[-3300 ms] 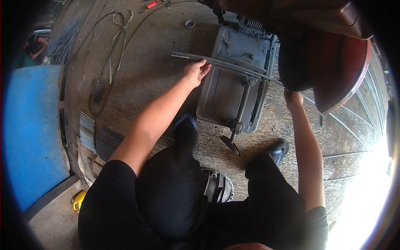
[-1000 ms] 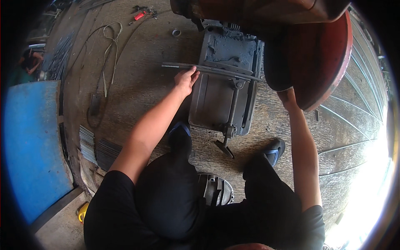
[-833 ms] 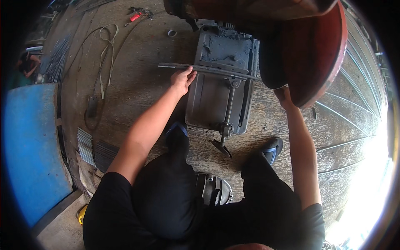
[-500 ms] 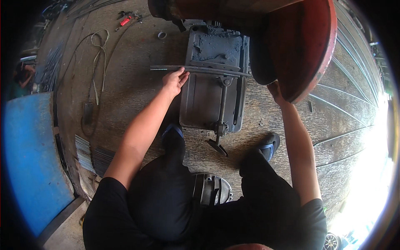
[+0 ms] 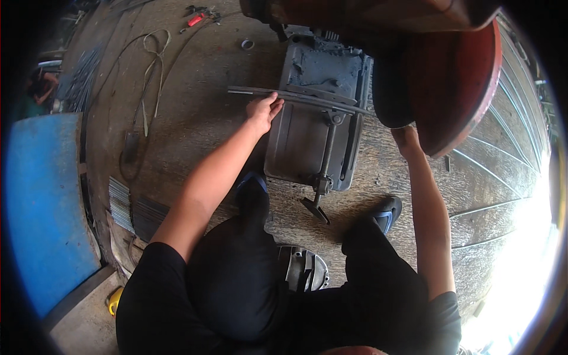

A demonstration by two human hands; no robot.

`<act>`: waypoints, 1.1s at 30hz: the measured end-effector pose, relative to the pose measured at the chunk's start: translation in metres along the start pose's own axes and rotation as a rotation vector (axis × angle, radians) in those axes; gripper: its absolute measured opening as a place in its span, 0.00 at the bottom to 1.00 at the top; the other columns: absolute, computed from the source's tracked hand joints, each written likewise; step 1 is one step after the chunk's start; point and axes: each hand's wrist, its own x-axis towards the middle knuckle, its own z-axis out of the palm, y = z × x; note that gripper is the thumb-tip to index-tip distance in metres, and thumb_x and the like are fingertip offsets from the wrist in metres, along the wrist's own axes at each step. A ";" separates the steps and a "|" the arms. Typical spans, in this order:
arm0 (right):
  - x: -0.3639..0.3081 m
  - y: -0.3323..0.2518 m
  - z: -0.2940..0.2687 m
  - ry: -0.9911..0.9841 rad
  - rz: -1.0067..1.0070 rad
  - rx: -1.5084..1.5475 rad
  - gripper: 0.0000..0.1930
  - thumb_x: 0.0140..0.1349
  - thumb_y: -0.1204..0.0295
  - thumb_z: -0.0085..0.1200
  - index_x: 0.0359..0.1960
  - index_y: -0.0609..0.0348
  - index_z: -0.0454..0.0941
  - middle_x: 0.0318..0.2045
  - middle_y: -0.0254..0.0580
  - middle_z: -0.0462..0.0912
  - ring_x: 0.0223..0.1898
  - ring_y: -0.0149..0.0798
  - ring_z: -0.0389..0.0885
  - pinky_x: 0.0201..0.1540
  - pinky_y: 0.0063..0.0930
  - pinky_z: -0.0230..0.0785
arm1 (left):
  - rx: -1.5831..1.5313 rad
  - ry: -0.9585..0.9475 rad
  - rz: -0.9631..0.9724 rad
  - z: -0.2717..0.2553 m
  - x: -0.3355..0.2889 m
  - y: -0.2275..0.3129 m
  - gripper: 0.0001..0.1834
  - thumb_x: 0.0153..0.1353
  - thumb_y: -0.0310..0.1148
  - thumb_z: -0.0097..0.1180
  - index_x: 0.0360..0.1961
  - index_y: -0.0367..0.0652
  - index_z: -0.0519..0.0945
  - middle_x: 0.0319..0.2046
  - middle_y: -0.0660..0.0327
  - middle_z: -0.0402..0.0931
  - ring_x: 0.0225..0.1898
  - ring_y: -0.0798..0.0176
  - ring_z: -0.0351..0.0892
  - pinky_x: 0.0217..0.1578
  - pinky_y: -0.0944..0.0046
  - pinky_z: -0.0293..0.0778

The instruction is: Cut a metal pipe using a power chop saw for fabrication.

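Long thin metal rods (image 5: 313,102) lie crosswise over the grey base (image 5: 299,145) of a cut-off saw, against its vise. My left hand (image 5: 264,112) is closed on them left of the base, its fingertips at the rods. My right hand (image 5: 407,139) reaches up beside the saw's round red blade guard (image 5: 458,100). The guard hides its fingers, so what they touch cannot be seen. The vise's threaded screw (image 5: 328,148) runs from the rods toward me and ends in a dark handle (image 5: 314,210).
Several long rods (image 5: 486,158) lie on the worn floor at right. At left are a looped cord (image 5: 158,59), a bundle of short rods (image 5: 121,204) and a blue panel (image 5: 50,213). A grey ring (image 5: 247,44) and a red-handled tool (image 5: 196,19) lie farther off. Another person (image 5: 42,89) sits far left.
The view has shifted, so the saw, rods and floor items appear farther right. My left hand stays on the rods, and my right hand remains by the guard.
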 end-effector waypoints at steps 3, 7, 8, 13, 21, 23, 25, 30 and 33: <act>0.003 -0.011 0.027 0.160 0.374 0.274 0.11 0.60 0.77 0.54 0.44 0.68 0.75 0.39 0.39 0.81 0.42 0.26 0.76 0.48 0.22 0.70 | 0.035 0.042 0.029 -0.010 -0.002 0.008 0.07 0.57 0.25 0.60 0.35 0.37 0.74 0.32 0.59 0.77 0.36 0.62 0.81 0.35 0.70 0.82; -0.018 -0.050 0.081 -0.065 -0.037 -1.032 0.12 0.61 0.74 0.53 0.44 0.68 0.75 0.39 0.43 0.80 0.39 0.31 0.79 0.46 0.22 0.73 | 0.018 0.116 0.077 -0.026 -0.003 0.017 0.07 0.58 0.25 0.60 0.32 0.37 0.73 0.31 0.59 0.77 0.32 0.64 0.82 0.30 0.71 0.82; -0.025 -0.064 0.083 -0.098 -0.134 -1.162 0.11 0.61 0.74 0.52 0.43 0.69 0.75 0.38 0.44 0.80 0.38 0.32 0.79 0.44 0.22 0.74 | 0.014 0.107 0.070 -0.019 -0.006 0.013 0.07 0.58 0.25 0.60 0.32 0.37 0.73 0.31 0.59 0.77 0.32 0.64 0.82 0.30 0.71 0.82; 0.003 -0.027 0.039 0.366 0.455 0.358 0.11 0.61 0.74 0.53 0.39 0.72 0.75 0.36 0.44 0.80 0.37 0.33 0.80 0.38 0.19 0.76 | -0.027 0.085 0.060 -0.001 -0.010 0.004 0.09 0.57 0.25 0.61 0.36 0.39 0.72 0.33 0.60 0.77 0.34 0.63 0.81 0.33 0.71 0.82; 0.003 -0.018 0.046 -0.163 -0.138 -1.246 0.11 0.61 0.71 0.52 0.40 0.67 0.76 0.38 0.47 0.80 0.36 0.38 0.82 0.36 0.24 0.78 | -0.020 0.136 0.092 -0.017 -0.015 0.015 0.10 0.56 0.25 0.62 0.36 0.39 0.72 0.33 0.60 0.77 0.35 0.63 0.81 0.33 0.71 0.82; 0.003 -0.030 -0.153 0.314 0.086 0.360 0.16 0.63 0.66 0.50 0.46 0.65 0.76 0.43 0.49 0.81 0.39 0.42 0.83 0.38 0.31 0.77 | -0.093 -0.113 -0.059 0.075 -0.015 -0.031 0.10 0.56 0.25 0.62 0.36 0.39 0.72 0.33 0.60 0.77 0.35 0.63 0.81 0.33 0.71 0.82; 0.055 -0.074 -0.053 0.148 0.062 0.188 0.18 0.65 0.64 0.47 0.49 0.66 0.74 0.45 0.48 0.80 0.43 0.42 0.80 0.44 0.32 0.72 | -0.025 0.088 0.050 0.001 -0.006 -0.001 0.10 0.56 0.25 0.62 0.35 0.39 0.73 0.33 0.60 0.77 0.35 0.63 0.81 0.34 0.70 0.81; -0.014 -0.358 0.163 0.399 -0.384 -0.395 0.21 0.66 0.63 0.44 0.52 0.68 0.73 0.54 0.56 0.74 0.57 0.43 0.72 0.59 0.35 0.60 | -0.016 0.126 0.080 -0.012 -0.005 0.005 0.07 0.56 0.25 0.62 0.32 0.39 0.75 0.31 0.59 0.79 0.32 0.63 0.82 0.33 0.71 0.82; 0.011 -0.419 0.193 0.099 -1.047 -1.062 0.16 0.57 0.70 0.48 0.46 0.54 0.79 0.45 0.48 0.80 0.47 0.49 0.76 0.51 0.37 0.64 | -0.014 0.112 0.072 -0.004 -0.003 0.001 0.07 0.56 0.26 0.62 0.32 0.39 0.75 0.31 0.60 0.79 0.32 0.64 0.82 0.33 0.72 0.82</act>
